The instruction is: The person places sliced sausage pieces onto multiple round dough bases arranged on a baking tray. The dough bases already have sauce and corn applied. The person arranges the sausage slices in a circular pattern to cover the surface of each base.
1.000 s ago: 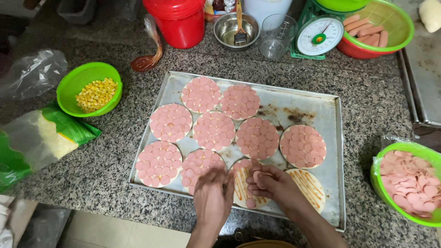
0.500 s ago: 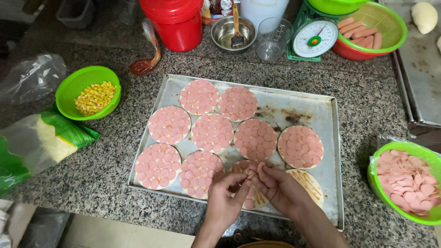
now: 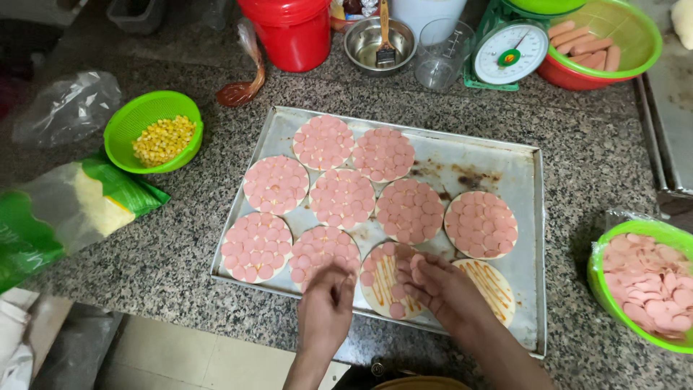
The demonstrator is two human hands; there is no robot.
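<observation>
A metal baking tray [image 3: 509, 162] on the granite counter carries several round pizza bases covered with pink sausage slices. One base at the front [image 3: 386, 285] has sauce lines and only partly a ring of slices. My right hand [image 3: 440, 289] rests over its right side, holding a few sausage slices in the fingers. Just left of that base is my left hand [image 3: 328, 303], fingers curled down at the tray's front edge. A bare sauced base [image 3: 494, 289] lies to the right of my right hand.
A green bowl of sausage slices [image 3: 646, 278] sits at the right. Left are a green bowl of corn [image 3: 155, 133] and a green bag [image 3: 68, 213]. At the back stand a red bucket [image 3: 292, 32], steel bowl [image 3: 379, 43], measuring cup [image 3: 440, 54], scale [image 3: 509, 50] and bowl of whole sausages [image 3: 603, 43].
My hands have parted. The left hand moved left and down off the front base, and more of that base with its slices now shows.
</observation>
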